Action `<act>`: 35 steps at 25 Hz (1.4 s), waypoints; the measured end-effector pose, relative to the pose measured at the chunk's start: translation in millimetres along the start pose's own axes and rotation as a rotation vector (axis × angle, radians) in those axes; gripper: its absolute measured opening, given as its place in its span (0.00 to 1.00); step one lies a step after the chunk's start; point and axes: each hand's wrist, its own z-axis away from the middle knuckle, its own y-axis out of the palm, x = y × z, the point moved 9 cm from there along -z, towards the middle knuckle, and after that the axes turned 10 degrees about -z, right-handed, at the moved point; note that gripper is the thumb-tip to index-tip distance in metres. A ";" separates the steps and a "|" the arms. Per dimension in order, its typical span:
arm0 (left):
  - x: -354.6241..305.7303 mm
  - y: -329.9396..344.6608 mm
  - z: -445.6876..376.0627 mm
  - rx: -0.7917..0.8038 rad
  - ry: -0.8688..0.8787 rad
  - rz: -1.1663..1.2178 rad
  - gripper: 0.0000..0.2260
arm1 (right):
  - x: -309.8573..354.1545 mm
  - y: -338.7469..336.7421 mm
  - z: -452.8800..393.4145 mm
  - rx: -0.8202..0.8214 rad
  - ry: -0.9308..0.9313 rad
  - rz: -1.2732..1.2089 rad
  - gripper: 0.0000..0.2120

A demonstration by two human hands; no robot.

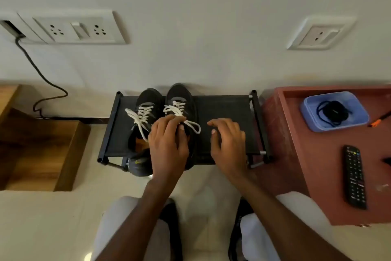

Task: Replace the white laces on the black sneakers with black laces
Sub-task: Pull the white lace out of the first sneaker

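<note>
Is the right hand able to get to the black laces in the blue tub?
Probably yes. The right hand is open over the shoe rack and holds nothing. The black laces lie uncovered in the open blue tub on the red table to its right, with nothing between.

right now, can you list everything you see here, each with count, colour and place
black sneakers: 2, black with white laces, side by side on the rack's left half
low fabric shoe rack: 1, black, against the wall
blue plastic tray: 1, light blue, on the red table, holding the black laces
red-brown table: 1, at right
black remote control: 1, on the red table, near side
orange pen: 1, orange and black, right of the tray
wall socket plates: 2, white, on the wall, left and right
black cable: 1, hanging from the left plate
wooden steps: brown, at left
left hand: pinching the right-hand sneaker's lace
right hand: over the rack, holding nothing
</note>
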 end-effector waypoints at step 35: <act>78.9 -7.7 -43.1 0.297 -0.284 -0.483 0.26 | -19.5 89.9 -39.6 0.613 0.273 -0.009 0.27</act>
